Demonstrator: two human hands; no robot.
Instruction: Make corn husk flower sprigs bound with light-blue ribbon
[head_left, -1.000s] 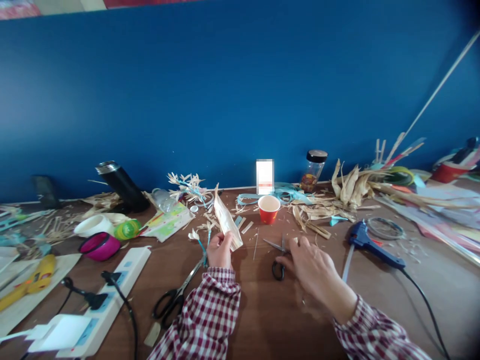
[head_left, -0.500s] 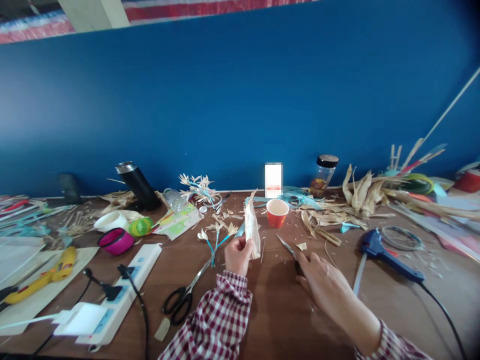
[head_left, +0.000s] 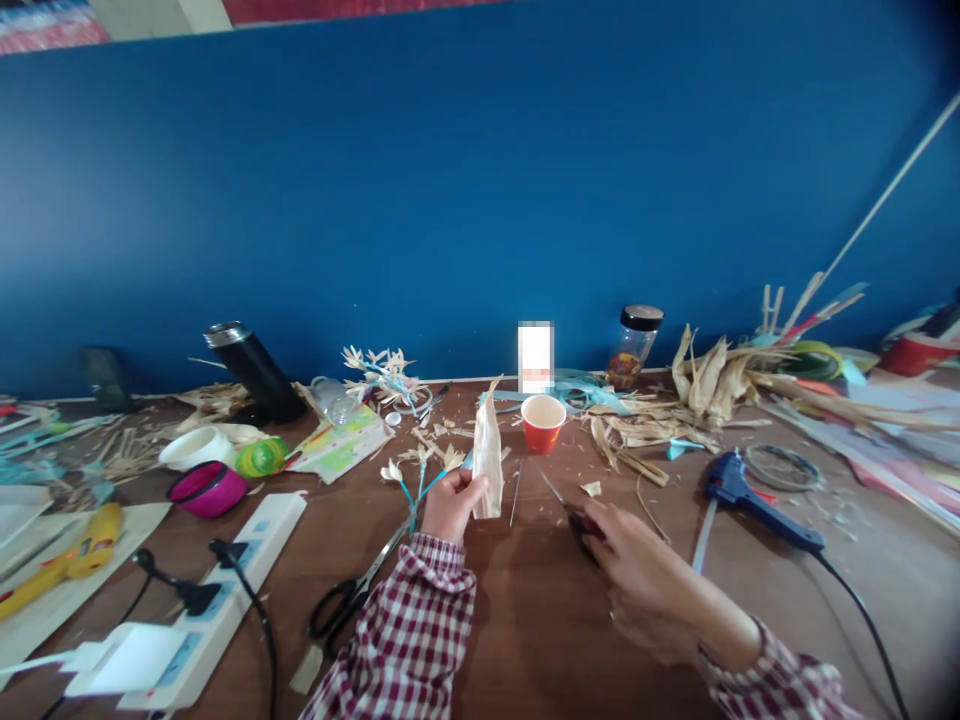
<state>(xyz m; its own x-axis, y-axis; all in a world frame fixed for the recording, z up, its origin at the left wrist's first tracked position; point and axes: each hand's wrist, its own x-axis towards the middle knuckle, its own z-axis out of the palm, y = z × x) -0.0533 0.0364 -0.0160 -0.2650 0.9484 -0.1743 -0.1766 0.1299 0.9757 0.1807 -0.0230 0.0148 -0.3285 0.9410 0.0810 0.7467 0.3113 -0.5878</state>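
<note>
A pale strip of dried corn husk (head_left: 489, 455) stands upright, pinched near its lower left edge between the thumb and fingers of my left hand (head_left: 454, 505). My right hand (head_left: 634, 550) is closed round the dark handles of scissors (head_left: 556, 490), whose thin blades point away and to the left, apart from the husk. Most of the handles are hidden by my fingers. Between my hands lies a thin straight stick (head_left: 515, 495). Beyond it stands a red paper cup (head_left: 544, 425). Another pair of black-handled scissors (head_left: 337, 605) rests beside my left sleeve, near blue-stemmed husk flowers (head_left: 421, 475).
At left lie a white power strip (head_left: 217, 615), a yellow glue gun (head_left: 94, 545) and a magenta cup (head_left: 208, 490). A black flask (head_left: 255, 370) leans behind them. On the right are a blue glue gun (head_left: 757, 500), a glass jar (head_left: 634, 345) and husks (head_left: 709, 380). A blue partition (head_left: 450, 200) bounds the back.
The view has shifted slightly to the right. The husk in my left hand has turned its broad face more toward me. The scissors in my right hand have tilted and sit a little lower.
</note>
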